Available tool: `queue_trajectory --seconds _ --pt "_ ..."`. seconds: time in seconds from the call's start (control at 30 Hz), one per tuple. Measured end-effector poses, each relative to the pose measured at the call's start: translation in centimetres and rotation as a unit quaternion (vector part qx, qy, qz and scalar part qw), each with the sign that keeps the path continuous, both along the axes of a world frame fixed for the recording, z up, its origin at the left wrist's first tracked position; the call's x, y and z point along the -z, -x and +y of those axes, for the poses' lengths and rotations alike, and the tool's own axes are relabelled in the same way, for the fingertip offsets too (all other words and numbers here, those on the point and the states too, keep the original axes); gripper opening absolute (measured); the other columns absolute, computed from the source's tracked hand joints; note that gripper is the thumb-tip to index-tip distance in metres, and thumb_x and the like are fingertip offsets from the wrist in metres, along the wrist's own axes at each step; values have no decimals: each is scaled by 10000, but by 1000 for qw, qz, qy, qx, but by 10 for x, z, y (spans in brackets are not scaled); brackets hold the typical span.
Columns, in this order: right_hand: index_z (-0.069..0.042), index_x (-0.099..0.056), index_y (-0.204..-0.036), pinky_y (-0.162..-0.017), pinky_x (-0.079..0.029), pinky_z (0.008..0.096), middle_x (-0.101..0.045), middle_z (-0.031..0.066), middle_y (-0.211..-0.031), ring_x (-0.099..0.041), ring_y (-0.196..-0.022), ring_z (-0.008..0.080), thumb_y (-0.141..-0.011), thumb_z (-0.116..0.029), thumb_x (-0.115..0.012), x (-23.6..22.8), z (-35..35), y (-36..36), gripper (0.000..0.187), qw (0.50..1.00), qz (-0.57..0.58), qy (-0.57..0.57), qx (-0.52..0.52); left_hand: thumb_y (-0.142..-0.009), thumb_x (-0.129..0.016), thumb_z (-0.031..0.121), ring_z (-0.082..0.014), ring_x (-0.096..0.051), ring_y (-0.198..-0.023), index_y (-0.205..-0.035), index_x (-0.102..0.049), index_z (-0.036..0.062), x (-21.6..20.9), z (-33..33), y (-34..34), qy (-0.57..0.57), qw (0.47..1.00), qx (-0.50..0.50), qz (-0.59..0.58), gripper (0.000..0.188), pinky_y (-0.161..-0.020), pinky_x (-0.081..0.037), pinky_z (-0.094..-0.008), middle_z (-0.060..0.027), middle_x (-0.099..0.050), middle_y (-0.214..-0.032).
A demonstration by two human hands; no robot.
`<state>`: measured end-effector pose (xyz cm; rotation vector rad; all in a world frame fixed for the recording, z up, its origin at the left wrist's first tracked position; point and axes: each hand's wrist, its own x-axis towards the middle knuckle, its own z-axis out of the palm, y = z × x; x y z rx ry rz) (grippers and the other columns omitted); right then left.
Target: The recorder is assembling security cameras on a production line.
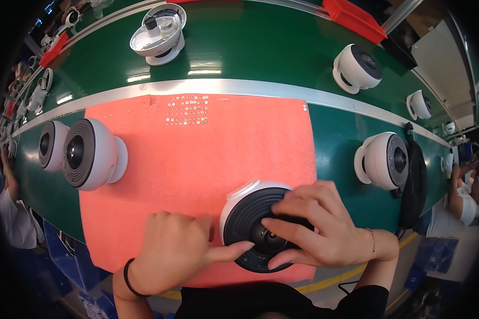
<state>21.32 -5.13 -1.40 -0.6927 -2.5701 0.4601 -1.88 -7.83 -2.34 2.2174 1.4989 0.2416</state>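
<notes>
A round white security camera (239, 210) with a ringed black face lies on the pink mat (159, 159), its face tilted up toward me. My right hand (316, 226) reaches over it from the right, with thumb and fingers closed round the lens at its centre. My left hand (178, 242) is beside its left edge. The left thumb stretches out onto the black face, apart from the other fingers, which are bent and slightly blurred. Beneath my right fingers, part of the lens and the camera's right side are hidden.
Small screws (189, 109) lie in rows at the mat's far edge. Similar cameras stand left (82, 154) and right (391, 159) of it. Across the metal rail (223, 87), the green conveyor (261, 48) carries an opened camera housing (157, 40) and another camera (356, 69). Co-workers sit at both sides.
</notes>
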Motion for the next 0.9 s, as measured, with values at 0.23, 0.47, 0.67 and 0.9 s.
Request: queue_trajectory --seconds 0.23,0.47,0.67,0.9 --pt "-21 -354 -1251 -904 -403 365 -507 134 -1127 -484 -1095 231 -808 -281 -637 15 7 -17 586 821 129 546 110 -717 -674 404 -269 -636 -808 -1132 -503 -32 18 8 -10 340 869 -33 -358 625 -660 -505 -337 -182 -626 -900" --pt "-11 -396 -1068 -841 -458 330 -589 185 -1006 -600 -949 260 -605 -283 -813 -12 6 5 680 915 204 318 141 -655 -745 220 -267 -619 -925 -1258 -349 -67 -19 4 -16 79 923 21 -377 776 -765 -518 -335 -201 -598 -997" --pt "-12 -369 -1076 -783 -481 323 -618 192 -923 -620 -892 269 -596 -303 -802 -8 37 3 709 915 235 284 161 -624 -757 273 -252 -588 -990 -1269 -354 -92 -11 38 -20 59 918 8 -392 844 -773 -517 -317 -191 -582 -1080" --pt "-26 -94 -1386 -1032 -269 368 -260 159 -1323 -287 -1261 251 -619 -162 -775 -20 35 9 1034 877 355 302 117 -788 -578 443 -253 -434 -1173 -1305 -332 3 4 74 -25 144 694 -32 -704 722 -990 -349 -387 -133 -444 -1263"
